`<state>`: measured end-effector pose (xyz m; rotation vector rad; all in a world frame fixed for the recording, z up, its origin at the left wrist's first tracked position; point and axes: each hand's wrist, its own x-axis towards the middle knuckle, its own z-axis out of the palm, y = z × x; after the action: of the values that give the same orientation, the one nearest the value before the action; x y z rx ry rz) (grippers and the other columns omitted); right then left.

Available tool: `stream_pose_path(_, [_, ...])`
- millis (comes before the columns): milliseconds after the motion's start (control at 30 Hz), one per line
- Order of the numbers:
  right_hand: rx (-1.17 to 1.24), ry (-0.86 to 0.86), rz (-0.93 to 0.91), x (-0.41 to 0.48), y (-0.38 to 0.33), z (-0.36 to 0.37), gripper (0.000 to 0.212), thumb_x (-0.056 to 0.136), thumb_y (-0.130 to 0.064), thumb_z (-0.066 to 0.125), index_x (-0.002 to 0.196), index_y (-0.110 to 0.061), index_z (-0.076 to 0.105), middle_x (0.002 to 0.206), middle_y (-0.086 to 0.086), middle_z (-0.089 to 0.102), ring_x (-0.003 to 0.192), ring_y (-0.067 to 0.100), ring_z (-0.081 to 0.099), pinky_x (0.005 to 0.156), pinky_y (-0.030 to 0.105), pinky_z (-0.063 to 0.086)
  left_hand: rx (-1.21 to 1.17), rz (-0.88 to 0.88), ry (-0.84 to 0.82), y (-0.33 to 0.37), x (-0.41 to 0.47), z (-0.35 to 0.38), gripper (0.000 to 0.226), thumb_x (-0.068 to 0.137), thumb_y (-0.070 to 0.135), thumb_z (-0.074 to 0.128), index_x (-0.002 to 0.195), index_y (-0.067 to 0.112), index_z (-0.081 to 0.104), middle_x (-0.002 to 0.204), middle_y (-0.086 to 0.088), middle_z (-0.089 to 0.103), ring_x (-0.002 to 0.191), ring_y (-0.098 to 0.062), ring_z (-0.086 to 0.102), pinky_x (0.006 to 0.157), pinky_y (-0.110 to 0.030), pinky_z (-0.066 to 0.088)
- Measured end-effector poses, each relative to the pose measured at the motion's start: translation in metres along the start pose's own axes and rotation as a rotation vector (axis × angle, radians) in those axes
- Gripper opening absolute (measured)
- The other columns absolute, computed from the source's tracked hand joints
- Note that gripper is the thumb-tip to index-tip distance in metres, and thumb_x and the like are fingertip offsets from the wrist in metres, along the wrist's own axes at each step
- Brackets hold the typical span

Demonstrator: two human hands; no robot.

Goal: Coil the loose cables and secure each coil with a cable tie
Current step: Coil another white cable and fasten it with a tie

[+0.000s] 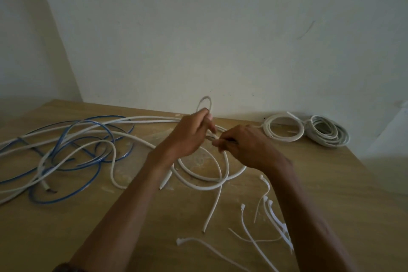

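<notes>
Head view: the left hand [192, 134] pinches a looped cable tie [205, 104], and the right hand [245, 146] pinches the white coil [205, 180] lying on the table [331, 172] — tying time, I think. Next — pull the tie snug without letting the loops slip.

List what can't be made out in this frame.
Head view: what the right hand pinches; its own fingers hide it.
Head view: whether the tie loop in the left hand grip encloses the white coil; both hands cover it.
Head view: blue cable, cut off by the left edge.
Head view: ties on the finished coils, too small.
</notes>
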<state>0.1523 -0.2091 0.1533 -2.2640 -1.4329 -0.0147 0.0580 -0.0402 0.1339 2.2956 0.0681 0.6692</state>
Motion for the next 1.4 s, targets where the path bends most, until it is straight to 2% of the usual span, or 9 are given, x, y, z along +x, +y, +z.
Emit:
stream_pose_path(133, [0.16, 0.002, -0.035, -0.004, 0.005, -0.008, 0.032, 0.093, -0.049, 0.063, 0.074, -0.026, 0.074, 0.058, -0.008, 0.064, 0.049, 0.009, 0.054, 0.056, 0.03, 0.045, -0.086, 0.014, -0.196, 0.008, -0.005, 0.01, 0.045, 0.109, 0.034, 0.035, 0.076, 0.023, 0.064, 0.065, 0.01, 0.056, 0.06, -0.011, 0.052, 0.064, -0.034, 0.043])
stream_pose_path(300, [0.398, 0.22, 0.061, -0.004, 0.017, -0.019, 0.031, 0.074, -0.049, 0.078, 0.09, -0.024, 0.069, 0.059, -0.009, 0.06, 0.052, 0.001, 0.051, 0.052, 0.017, 0.04, -0.607, -0.247, -0.283, 0.021, -0.006, 0.005, 0.043, 0.11, 0.028, 0.034, 0.079, 0.012, 0.059, 0.058, 0.0, 0.027, 0.047, -0.012, 0.022, 0.043, -0.023, 0.024])
stream_pose_path(467, [0.579, 0.22, -0.003, -0.005, 0.02, -0.014, 0.014, 0.1, -0.015, 0.06, 0.1, -0.012, 0.073, 0.059, -0.019, 0.06, 0.05, 0.0, 0.05, 0.052, 0.014, 0.036, -0.909, -0.35, -0.278, 0.027, -0.002, -0.002, 0.05, 0.109, 0.037, 0.032, 0.062, 0.021, 0.039, 0.052, 0.006, 0.023, 0.042, -0.006, 0.014, 0.035, -0.016, 0.013])
stream_pose_path(633, [0.83, 0.049, -0.099, -0.007, 0.012, -0.018, 0.031, 0.099, -0.031, 0.056, 0.119, -0.01, 0.068, 0.078, 0.0, 0.069, 0.056, 0.012, 0.044, 0.05, 0.024, 0.037, -1.282, -0.448, -0.303, 0.025, 0.0, -0.001, 0.051, 0.104, 0.038, 0.035, 0.055, 0.024, 0.035, 0.051, 0.008, 0.014, 0.042, -0.007, 0.008, 0.031, -0.017, 0.009])
stream_pose_path(700, [0.952, 0.114, -0.087, -0.006, 0.011, -0.018, 0.036, 0.1, -0.032, 0.052, 0.12, -0.006, 0.065, 0.086, 0.008, 0.071, 0.055, 0.015, 0.042, 0.049, 0.023, 0.035, -1.428, -0.438, -0.316, 0.021, 0.001, -0.004, 0.048, 0.101, 0.035, 0.036, 0.054, 0.023, 0.039, 0.052, 0.008, 0.014, 0.041, -0.006, 0.009, 0.03, -0.017, 0.011])
stream_pose_path(900, [0.746, 0.463, 0.047, 0.007, 0.009, -0.002, 0.021, 0.103, -0.022, 0.057, 0.095, -0.006, 0.07, 0.062, -0.001, 0.055, 0.055, 0.011, 0.043, 0.051, 0.023, 0.036, -1.43, -0.357, -0.383, 0.024, 0.001, 0.008, 0.047, 0.107, 0.041, 0.034, 0.069, 0.019, 0.048, 0.056, 0.007, 0.03, 0.051, -0.009, 0.029, 0.055, -0.024, 0.04])
stream_pose_path(1133, [0.636, 0.378, -0.047, 0.005, 0.003, 0.001, 0.037, 0.11, -0.035, 0.032, 0.114, -0.016, 0.064, 0.061, -0.006, 0.052, 0.055, 0.007, 0.045, 0.052, 0.025, 0.036, -1.39, -0.446, -0.38, 0.023, 0.001, -0.001, 0.045, 0.1, 0.041, 0.039, 0.06, 0.02, 0.044, 0.053, 0.008, 0.015, 0.044, -0.008, 0.01, 0.037, -0.019, 0.015])
stream_pose_path(1300, [0.438, 0.378, -0.134, 0.004, 0.005, 0.002, 0.027, 0.109, -0.036, 0.035, 0.102, -0.039, 0.061, 0.059, -0.01, 0.047, 0.053, 0.007, 0.043, 0.051, 0.033, 0.038, -1.373, -0.396, -0.519, 0.017, -0.002, 0.0, 0.046, 0.105, 0.04, 0.036, 0.065, 0.02, 0.045, 0.052, 0.009, 0.031, 0.046, -0.006, 0.026, 0.045, -0.021, 0.028])
stream_pose_path(1400, [0.449, 0.401, -0.159, 0.003, 0.004, 0.002, 0.024, 0.109, -0.034, 0.039, 0.104, -0.031, 0.063, 0.061, -0.005, 0.048, 0.054, 0.015, 0.044, 0.051, 0.037, 0.038, -1.43, -0.437, -0.448, 0.022, 0.001, 0.002, 0.045, 0.105, 0.04, 0.037, 0.063, 0.022, 0.042, 0.053, 0.009, 0.021, 0.044, -0.007, 0.014, 0.039, -0.019, 0.02])
